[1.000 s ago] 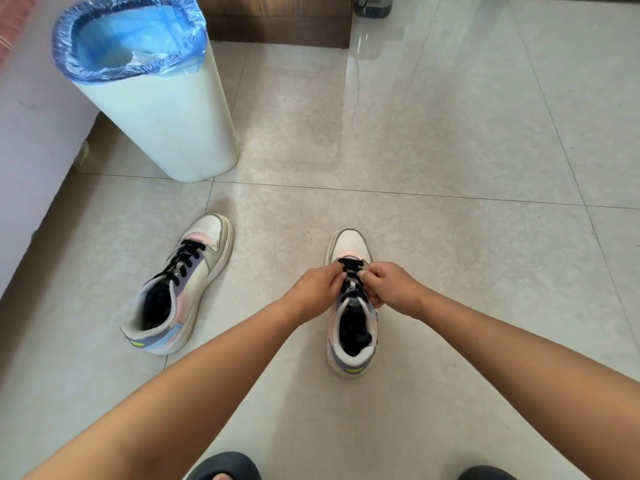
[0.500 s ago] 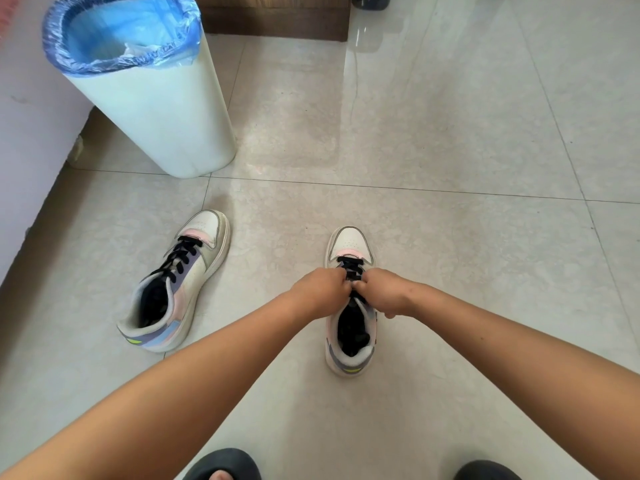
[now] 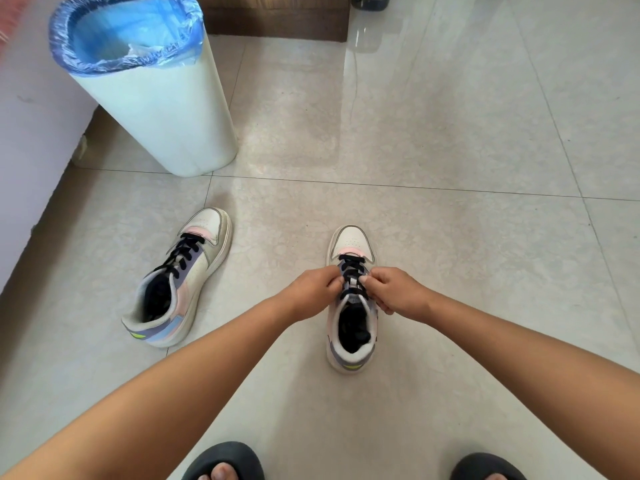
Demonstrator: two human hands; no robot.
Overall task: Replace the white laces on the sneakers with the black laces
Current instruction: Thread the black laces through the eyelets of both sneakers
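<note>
Two sneakers stand on a pale tiled floor, toes pointing away from us. The near sneaker sits on the tile straight ahead of us; the other sneaker lies well apart toward the floor's left edge, near a white bin lined with a blue bag. Both already carry black laces, and we see no white laces anywhere.

Our left hand and right hand meet over the near sneaker's upper eyelets, fingers curled and pinching its black lace from either side.

To finish this step well, we judge it best to draw both ends with even tension, keeping the lace flat and the two ends equal in length.

We can read no brand or writing on anything.
</note>
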